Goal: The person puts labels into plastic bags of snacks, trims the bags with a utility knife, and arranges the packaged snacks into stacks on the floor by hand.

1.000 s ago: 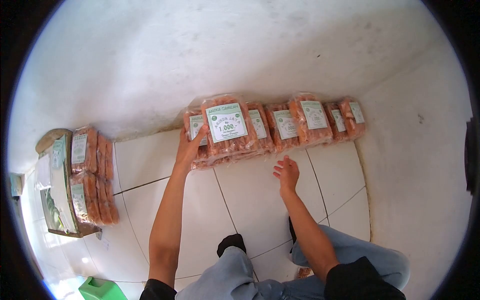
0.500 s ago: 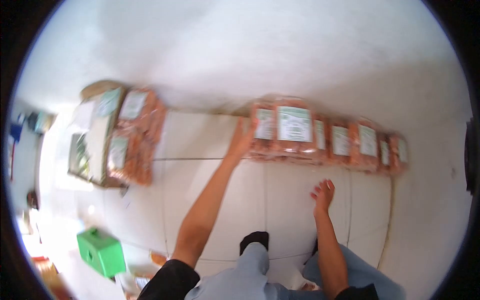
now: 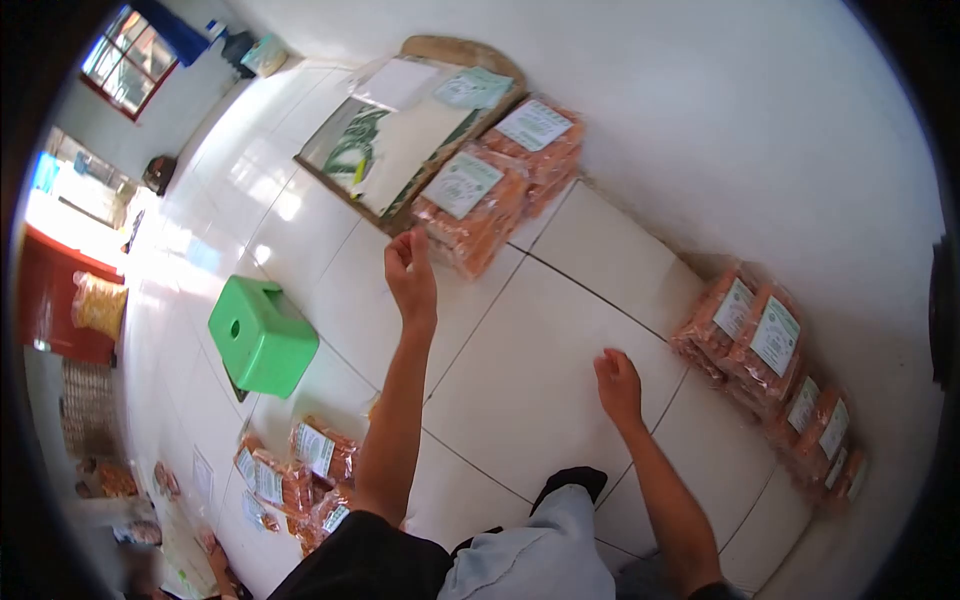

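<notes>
The left hand [image 3: 412,285] has moved near orange snacks in clear plastic packs [image 3: 462,188], top middle. It and the right hand [image 3: 620,392] curl loosely, empty.

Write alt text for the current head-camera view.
A person's left hand reaches beside bagged orange packs next to a wood-edged board; the right hand hovers over the tiled floor. More packs line the wall at right; a green stool and further packs are at left.
</notes>
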A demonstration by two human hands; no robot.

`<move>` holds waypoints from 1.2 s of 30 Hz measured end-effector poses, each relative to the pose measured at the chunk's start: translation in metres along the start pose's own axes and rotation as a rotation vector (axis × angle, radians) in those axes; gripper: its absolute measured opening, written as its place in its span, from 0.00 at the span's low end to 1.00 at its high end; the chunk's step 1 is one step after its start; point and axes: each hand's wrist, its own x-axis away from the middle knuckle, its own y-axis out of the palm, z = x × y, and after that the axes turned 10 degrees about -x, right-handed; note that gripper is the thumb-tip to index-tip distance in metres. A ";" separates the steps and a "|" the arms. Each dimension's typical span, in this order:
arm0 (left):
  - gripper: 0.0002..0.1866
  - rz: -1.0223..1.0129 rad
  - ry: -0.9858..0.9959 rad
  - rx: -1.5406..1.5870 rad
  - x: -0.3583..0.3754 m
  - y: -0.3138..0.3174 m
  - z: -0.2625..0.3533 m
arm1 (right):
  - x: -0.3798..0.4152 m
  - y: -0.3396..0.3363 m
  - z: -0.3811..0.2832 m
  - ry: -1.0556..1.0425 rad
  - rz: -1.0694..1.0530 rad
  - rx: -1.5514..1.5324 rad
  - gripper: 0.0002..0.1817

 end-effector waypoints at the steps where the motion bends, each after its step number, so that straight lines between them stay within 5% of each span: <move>1: 0.33 -0.025 -0.264 0.124 -0.019 -0.002 -0.007 | -0.020 0.016 -0.004 0.042 -0.075 -0.024 0.22; 2: 0.41 -0.050 -0.526 0.257 -0.031 -0.004 -0.017 | -0.044 0.034 -0.003 0.074 -0.168 -0.048 0.26; 3: 0.41 -0.032 -0.535 0.262 -0.034 -0.003 -0.025 | -0.060 0.047 -0.023 0.168 -0.233 -0.101 0.29; 5: 0.62 -0.208 -0.614 0.450 -0.036 0.014 -0.034 | -0.096 0.078 -0.054 0.317 -0.343 -0.168 0.37; 10: 0.63 -0.064 -0.586 0.432 -0.048 0.048 -0.082 | -0.151 0.125 -0.124 0.547 -0.535 -0.456 0.62; 12: 0.70 -0.077 -0.608 0.505 -0.050 0.052 -0.089 | -0.158 0.135 -0.142 0.581 -0.539 -0.561 0.65; 17: 0.61 0.019 -0.679 0.336 -0.049 0.059 -0.110 | -0.170 0.152 -0.151 0.572 -0.523 -0.752 0.72; 19: 0.62 -0.250 -0.601 0.315 -0.041 0.042 -0.093 | -0.168 0.152 -0.152 0.581 -0.546 -0.782 0.74; 28: 0.63 -0.456 -0.639 0.260 -0.024 0.003 -0.084 | -0.155 0.128 -0.147 0.373 -0.636 -0.761 0.74; 31: 0.64 -0.778 -0.597 -0.049 -0.058 -0.018 -0.095 | -0.148 0.118 -0.140 0.386 -0.657 -0.727 0.75; 33: 0.59 -0.811 -0.525 -0.019 -0.077 -0.013 -0.079 | -0.144 0.113 -0.136 0.441 -0.621 -0.688 0.75; 36: 0.49 -1.024 -0.597 0.587 -0.101 -0.004 -0.073 | -0.142 0.113 -0.137 0.379 -0.545 -0.719 0.76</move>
